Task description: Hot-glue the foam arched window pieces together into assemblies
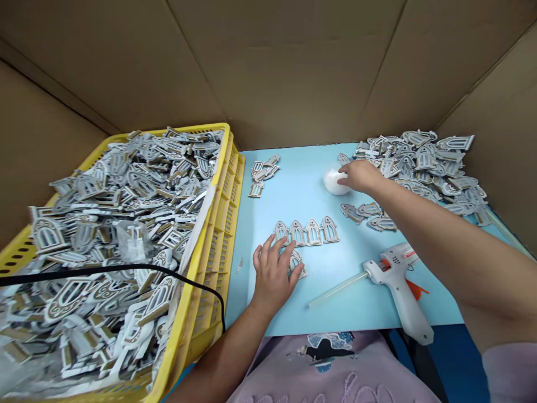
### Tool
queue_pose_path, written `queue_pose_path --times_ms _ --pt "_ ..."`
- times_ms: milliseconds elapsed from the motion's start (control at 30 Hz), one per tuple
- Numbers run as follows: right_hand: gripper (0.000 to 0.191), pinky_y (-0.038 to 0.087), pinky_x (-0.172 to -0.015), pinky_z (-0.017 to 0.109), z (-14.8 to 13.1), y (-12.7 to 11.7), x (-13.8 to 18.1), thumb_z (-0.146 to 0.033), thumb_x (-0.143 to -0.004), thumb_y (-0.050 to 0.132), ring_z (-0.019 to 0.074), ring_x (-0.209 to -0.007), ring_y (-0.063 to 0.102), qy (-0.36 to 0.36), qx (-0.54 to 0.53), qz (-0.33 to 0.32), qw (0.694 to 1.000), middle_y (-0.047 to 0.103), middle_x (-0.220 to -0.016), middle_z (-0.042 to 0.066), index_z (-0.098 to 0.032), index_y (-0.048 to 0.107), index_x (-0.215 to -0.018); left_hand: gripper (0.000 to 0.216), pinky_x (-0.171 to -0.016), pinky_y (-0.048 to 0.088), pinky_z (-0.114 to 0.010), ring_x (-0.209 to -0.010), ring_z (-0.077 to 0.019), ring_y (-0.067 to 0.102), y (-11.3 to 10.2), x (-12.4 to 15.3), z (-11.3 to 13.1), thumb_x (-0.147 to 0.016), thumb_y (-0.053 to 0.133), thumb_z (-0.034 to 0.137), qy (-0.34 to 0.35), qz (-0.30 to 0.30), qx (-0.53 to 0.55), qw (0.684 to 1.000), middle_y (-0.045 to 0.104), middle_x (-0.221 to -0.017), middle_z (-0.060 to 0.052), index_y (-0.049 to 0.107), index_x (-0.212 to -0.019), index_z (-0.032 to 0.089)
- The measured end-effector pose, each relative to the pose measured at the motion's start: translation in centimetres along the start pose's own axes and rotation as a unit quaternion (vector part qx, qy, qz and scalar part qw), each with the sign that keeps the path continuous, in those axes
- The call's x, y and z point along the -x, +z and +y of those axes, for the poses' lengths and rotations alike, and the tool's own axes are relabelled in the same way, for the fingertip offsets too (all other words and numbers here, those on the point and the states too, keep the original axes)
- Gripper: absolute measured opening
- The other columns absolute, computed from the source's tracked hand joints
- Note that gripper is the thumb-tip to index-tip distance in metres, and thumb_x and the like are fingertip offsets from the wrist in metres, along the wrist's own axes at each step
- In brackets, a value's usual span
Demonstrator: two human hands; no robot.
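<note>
Now, left hand (272, 274): spread loose, touching one little window (297, 259), nearer me than the window row (309, 232).
Right hand (361, 175): touching a round white thing (333, 182) past the row; I can't tell if I'm gripping.

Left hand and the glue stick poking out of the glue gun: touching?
Apart. The head view shows a strip of blue tabletop between the left hand and the near tip of the glue stick.
</note>
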State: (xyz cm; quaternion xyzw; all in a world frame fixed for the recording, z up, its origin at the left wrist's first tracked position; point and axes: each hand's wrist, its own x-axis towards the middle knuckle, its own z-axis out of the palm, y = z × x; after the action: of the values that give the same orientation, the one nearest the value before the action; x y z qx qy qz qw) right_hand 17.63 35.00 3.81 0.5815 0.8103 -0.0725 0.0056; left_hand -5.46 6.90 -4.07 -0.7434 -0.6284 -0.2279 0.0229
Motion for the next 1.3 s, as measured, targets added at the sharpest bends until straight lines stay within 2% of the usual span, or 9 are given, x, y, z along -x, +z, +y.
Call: queue_pose_path --times_ms 133,300,467,567,667,767,1067,1200,1300 --pt "0.037 0.046 -0.102 0.049 -0.9 -1.7 3.0 -0.039 -0.095 0.063 0.0261 -0.120 0.057 -0.005 -0.012 0.035 0.999 0.061 -0.128 0.011 -0.016 0.062 -0.124 0.047 -0.113 0.029 -0.057 -0.141 -0.0373 0.040 0.0 0.0 -0.2 -0.094 0.062 0.036 0.005 0.003 -0.002 1.000 0.059 -0.137 -0.015 0.053 -0.138 0.023" --pt "0.027 0.050 -0.084 0.039 0.4 -3.6 14.0 -0.041 -0.093 0.061 0.0246 -0.097 0.064 0.010 -0.041 0.042 0.998 0.069 -0.107 0.007 -0.022 0.070 -0.110 0.049 -0.112 0.030 -0.057 -0.141 -0.0388 0.041 -0.4 -0.1 0.1 -0.092 0.064 0.037 0.008 -0.001 0.015 1.000 0.058 -0.137 -0.014 0.052 -0.138 0.025" --pt "0.033 0.052 -0.088 0.041 1.6 0.4 26.7 -0.043 -0.094 0.058 0.0293 -0.104 0.063 0.061 -0.053 0.044 0.996 0.068 -0.111 0.012 -0.017 0.065 -0.113 0.051 -0.112 0.031 -0.057 -0.140 -0.0396 0.041 -0.6 0.0 0.6 -0.092 0.064 0.038 0.026 0.002 0.016 1.000 0.058 -0.137 -0.015 0.051 -0.139 0.024" --pt "0.063 0.048 -0.098 0.051 1.0 4.5 31.2 -0.049 -0.084 0.070 0.0401 -0.117 0.055 0.090 -0.043 0.048 0.994 0.059 -0.125 0.024 -0.008 0.055 -0.130 0.050 -0.112 0.030 -0.057 -0.141 -0.0398 0.041 -0.4 0.0 0.6 -0.092 0.065 0.040 0.030 0.008 0.013 0.999 0.058 -0.137 -0.015 0.052 -0.138 0.024" --pt "0.081 0.043 -0.103 0.059 0.3 7.6 33.0 -0.047 -0.081 0.073 0.0464 -0.126 0.046 0.134 -0.041 0.069 0.988 0.049 -0.135 0.031 -0.004 0.044 -0.142 0.047 -0.113 0.029 -0.056 -0.141 -0.0394 0.041 -0.3 0.0 0.6 -0.093 0.063 0.041 0.023 0.011 0.013 1.000 0.059 -0.136 -0.015 0.055 -0.136 0.024" --pt "0.068 0.041 -0.104 0.062 0.3 9.0 33.1 -0.037 -0.084 0.065 0.0462 -0.127 0.044 0.164 -0.059 0.093 0.980 0.050 -0.134 0.027 -0.010 0.045 -0.143 0.045 -0.112 0.029 -0.056 -0.140 -0.0388 0.042 -0.3 0.0 0.7 -0.094 0.061 0.041 0.023 0.021 0.014 0.999 0.060 -0.135 -0.015 0.056 -0.135 0.023" --pt "0.048 0.033 -0.116 0.059 1.0 7.9 33.3 -0.028 -0.080 0.057 0.0410 -0.132 0.043 0.195 -0.221 0.158 0.942 0.052 -0.139 0.021 -0.012 0.064 -0.125 0.043 -0.111 0.029 -0.056 -0.140 -0.0384 0.042 -0.2 0.0 0.7 -0.094 0.060 0.040 0.015 0.026 0.008 1.000 0.060 -0.136 -0.015 0.057 -0.133 0.023" --pt "0.046 0.049 -0.103 0.054 1.8 5.6 34.6 -0.035 -0.080 0.061 0.0367 -0.128 0.052 0.232 -0.363 0.182 0.884 0.054 -0.142 0.013 -0.024 0.065 -0.124 0.043 -0.112 0.028 -0.057 -0.140 -0.0388 0.042 -0.1 0.0 0.6 -0.094 0.061 0.040 0.018 0.030 0.008 0.999 0.060 -0.135 -0.016 0.057 -0.133 0.022" --pt "0.048 0.060 -0.083 0.047 2.2 4.2 35.6 -0.043 -0.085 0.055 0.0328 -0.112 0.066 0.247 -0.508 0.177 0.806 0.062 -0.133 0.011 -0.026 0.058 -0.130 0.044 -0.112 0.027 -0.057 -0.140 -0.0388 0.041 0.0 0.1 0.6 -0.094 0.060 0.041 0.017 0.027 0.012 0.999 0.060 -0.136 -0.016 0.057 -0.134 0.023"
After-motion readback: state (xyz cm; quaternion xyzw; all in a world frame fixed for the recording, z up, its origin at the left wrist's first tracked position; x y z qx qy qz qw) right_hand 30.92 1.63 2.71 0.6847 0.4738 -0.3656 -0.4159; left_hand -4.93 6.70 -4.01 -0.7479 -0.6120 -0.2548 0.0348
